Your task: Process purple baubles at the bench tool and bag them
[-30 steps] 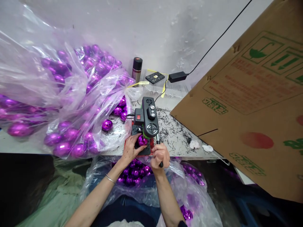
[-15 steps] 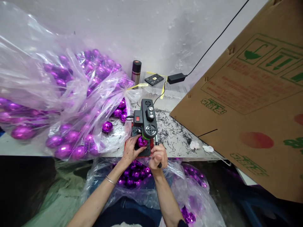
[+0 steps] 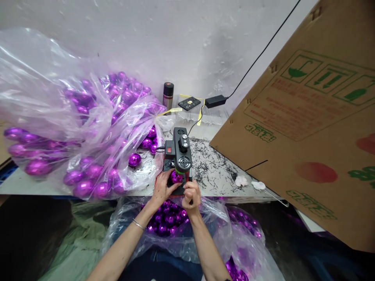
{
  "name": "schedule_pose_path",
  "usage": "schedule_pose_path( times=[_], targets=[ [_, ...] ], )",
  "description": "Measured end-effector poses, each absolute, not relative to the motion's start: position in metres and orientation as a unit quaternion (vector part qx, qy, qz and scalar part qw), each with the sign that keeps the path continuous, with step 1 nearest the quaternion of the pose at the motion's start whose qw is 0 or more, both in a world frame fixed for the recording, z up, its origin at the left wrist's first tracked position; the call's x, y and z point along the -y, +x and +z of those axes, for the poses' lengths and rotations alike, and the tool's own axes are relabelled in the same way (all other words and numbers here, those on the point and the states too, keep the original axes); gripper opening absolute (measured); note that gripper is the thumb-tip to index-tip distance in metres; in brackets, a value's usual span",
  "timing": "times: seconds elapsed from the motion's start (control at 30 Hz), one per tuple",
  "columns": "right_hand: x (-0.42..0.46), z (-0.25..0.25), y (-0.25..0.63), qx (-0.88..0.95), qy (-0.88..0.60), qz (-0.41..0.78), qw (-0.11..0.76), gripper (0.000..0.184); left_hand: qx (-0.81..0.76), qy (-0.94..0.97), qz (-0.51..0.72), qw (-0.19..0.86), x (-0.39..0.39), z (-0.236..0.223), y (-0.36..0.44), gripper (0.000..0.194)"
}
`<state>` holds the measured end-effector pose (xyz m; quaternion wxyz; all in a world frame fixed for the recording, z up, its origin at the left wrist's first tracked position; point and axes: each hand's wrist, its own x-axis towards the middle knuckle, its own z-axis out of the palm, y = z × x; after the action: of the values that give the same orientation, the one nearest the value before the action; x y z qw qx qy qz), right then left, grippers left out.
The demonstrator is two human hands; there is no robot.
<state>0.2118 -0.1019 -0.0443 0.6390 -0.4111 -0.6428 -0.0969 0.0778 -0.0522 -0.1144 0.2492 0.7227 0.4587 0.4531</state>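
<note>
Under the front end of a small black bench machine (image 3: 183, 150) sits a shiny purple ball ornament (image 3: 176, 176), with my left hand (image 3: 161, 186) closed around its left and near sides. My right hand (image 3: 191, 194) is wrapped round the machine's black lever handle (image 3: 191, 201), mostly hidden by the fingers. The machine has a red switch on its left side and a dark base. Where the ball meets the machine's underside is hidden. A loose purple ball (image 3: 134, 159) lies on the table to the left of the machine.
Clear plastic bags (image 3: 88, 136) full of purple balls cover the left; another open bag (image 3: 166, 218) lies over my lap. A large cardboard box (image 3: 307, 136) leans at right. Black bits (image 3: 205, 164) litter the white table. Behind stand a dark can (image 3: 168, 95) and a power adapter (image 3: 216, 101).
My right hand and the lever handle have moved left, closer to the machine. My left hand stays on the ball. The view has tilted slightly.
</note>
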Motion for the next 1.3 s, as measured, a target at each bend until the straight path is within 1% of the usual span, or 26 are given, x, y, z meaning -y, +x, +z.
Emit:
schedule_pose_path(
  times=[0.13,0.3,0.4,0.5,0.57,0.6,0.63,0.7,0.73,0.77,0.83,0.9,0.97,1.03,1.07,1.13,1.2,1.3],
  targets=[
    [0.104,-0.012,0.209,0.611,-0.414,-0.057,0.672,0.039,-0.461,0.727,0.446,0.245,0.048,-0.113,0.077,0.056],
    [0.105,0.038,0.209,0.583,-0.453,0.010,0.674,0.037,-0.442,0.737,0.465,0.211,0.068,-0.110,0.064,0.061],
    [0.106,0.041,0.211,0.584,-0.450,0.006,0.676,0.038,-0.382,0.785,0.456,0.174,0.108,-0.117,0.046,0.067],
    [0.107,0.031,0.210,0.589,-0.447,-0.007,0.673,0.038,-0.331,0.840,0.404,0.146,0.149,-0.129,0.030,0.077],
    [0.107,0.025,0.209,0.585,-0.451,-0.013,0.674,0.039,-0.320,0.854,0.389,0.130,0.161,-0.131,0.021,0.083],
    [0.107,0.023,0.209,0.582,-0.453,-0.015,0.675,0.040,-0.321,0.853,0.394,0.120,0.159,-0.128,0.017,0.079],
    [0.107,0.023,0.208,0.580,-0.455,-0.015,0.676,0.040,-0.329,0.846,0.407,0.103,0.151,-0.123,0.012,0.068],
    [0.107,0.024,0.208,0.577,-0.456,-0.015,0.678,0.040,-0.376,0.813,0.442,0.056,0.122,-0.105,0.000,0.040],
    [0.107,0.024,0.207,0.576,-0.455,-0.013,0.679,0.040,-0.417,0.787,0.454,0.026,0.103,-0.093,-0.007,0.033],
    [0.107,0.025,0.207,0.576,-0.455,-0.011,0.679,0.040,-0.467,0.762,0.449,0.003,0.082,-0.081,-0.015,0.032],
    [0.106,0.025,0.207,0.574,-0.455,-0.008,0.681,0.040,-0.566,0.732,0.379,-0.009,0.043,-0.058,-0.028,0.034],
    [0.106,0.025,0.207,0.576,-0.452,-0.009,0.681,0.041,-0.644,0.716,0.271,0.008,0.012,-0.041,-0.037,0.041],
    [0.106,0.025,0.207,0.580,-0.448,-0.012,0.680,0.040,-0.685,0.706,0.178,0.034,-0.008,-0.031,-0.041,0.048],
    [0.106,0.025,0.207,0.584,-0.447,-0.014,0.677,0.040,-0.697,0.701,0.138,0.060,-0.019,-0.027,-0.042,0.051],
    [0.106,0.026,0.207,0.586,-0.447,-0.015,0.676,0.040,-0.697,0.699,0.142,0.075,-0.021,-0.026,-0.042,0.052],
    [0.106,0.028,0.207,0.587,-0.446,-0.013,0.675,0.040,-0.687,0.689,0.197,0.118,-0.021,-0.026,-0.043,0.055],
    [0.105,0.032,0.207,0.588,-0.439,-0.009,0.680,0.040,-0.660,0.660,0.306,0.184,-0.013,-0.027,-0.043,0.061],
    [0.103,0.039,0.208,0.585,-0.428,0.003,0.689,0.041,-0.570,0.580,0.474,0.337,0.015,-0.029,-0.033,0.070]
  ],
)
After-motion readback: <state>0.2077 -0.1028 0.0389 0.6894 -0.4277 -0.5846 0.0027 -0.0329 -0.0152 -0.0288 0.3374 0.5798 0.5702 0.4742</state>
